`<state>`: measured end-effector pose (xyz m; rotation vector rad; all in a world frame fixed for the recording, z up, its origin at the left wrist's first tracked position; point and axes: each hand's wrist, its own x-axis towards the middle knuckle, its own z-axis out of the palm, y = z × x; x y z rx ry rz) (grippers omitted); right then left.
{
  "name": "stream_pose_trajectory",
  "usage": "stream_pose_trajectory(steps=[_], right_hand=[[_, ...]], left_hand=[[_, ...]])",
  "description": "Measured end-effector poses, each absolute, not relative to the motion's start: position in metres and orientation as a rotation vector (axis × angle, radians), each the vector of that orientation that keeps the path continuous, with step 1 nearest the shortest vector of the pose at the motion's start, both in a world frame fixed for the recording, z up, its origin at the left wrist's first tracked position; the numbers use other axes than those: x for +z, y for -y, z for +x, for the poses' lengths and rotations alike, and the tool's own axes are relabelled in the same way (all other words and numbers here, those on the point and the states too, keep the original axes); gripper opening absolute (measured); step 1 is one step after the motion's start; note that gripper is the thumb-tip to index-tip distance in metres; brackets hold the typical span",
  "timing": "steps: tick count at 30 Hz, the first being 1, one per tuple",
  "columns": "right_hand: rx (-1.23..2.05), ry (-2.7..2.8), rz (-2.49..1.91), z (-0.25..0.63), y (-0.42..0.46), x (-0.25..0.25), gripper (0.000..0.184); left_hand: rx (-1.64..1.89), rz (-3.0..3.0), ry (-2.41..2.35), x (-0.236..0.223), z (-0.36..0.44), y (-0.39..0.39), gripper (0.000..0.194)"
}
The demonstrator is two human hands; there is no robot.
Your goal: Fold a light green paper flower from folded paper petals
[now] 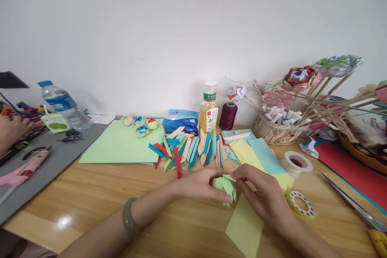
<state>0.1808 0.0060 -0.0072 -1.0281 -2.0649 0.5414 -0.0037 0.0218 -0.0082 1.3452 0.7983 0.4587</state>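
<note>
A light green folded-paper flower (224,187) is between my two hands, just above the wooden table. My left hand (201,185) curls around its left side, thumb in front and fingers behind. With thumb and forefinger, my right hand (261,191) pinches a green paper petal at the flower's upper right. Under my right hand lies a pale yellow paper sheet (246,225). Behind the flower spreads a pile of folded paper strips (193,149) in blue, red, peach and green. Several small finished paper flowers (141,130) rest on a green sheet (121,145).
Scissors (353,201), a tape roll (302,203) and a white spool (298,163) lie at right. Behind stand a tissue pack (181,121), a drink bottle (208,109), a thread cone (228,116) and a basket (279,131). At far left, another person's hand (13,131) works.
</note>
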Motion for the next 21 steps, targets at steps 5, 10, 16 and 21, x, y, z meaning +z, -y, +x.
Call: stream_pose_trajectory(steps=[5,10,16,21], right_hand=[[0.605,1.977,-0.906,0.178,-0.004,-0.003,0.020],[1.078,1.726,-1.175,0.178,-0.010,0.002,0.021],[1.565,1.544,-1.140,0.176,-0.018,-0.005,0.037],[1.641,1.524,-1.138,0.174,-0.015,-0.001,0.038]], left_hand=[[0.605,1.501,-0.971,-0.010,-0.001,-0.018,0.057],[0.956,1.726,-1.168,-0.014,0.002,-0.018,0.036],[0.965,1.795,-1.229,-0.014,0.004,-0.013,0.033],[0.961,1.595,-1.131,-0.008,0.007,-0.005,0.036]])
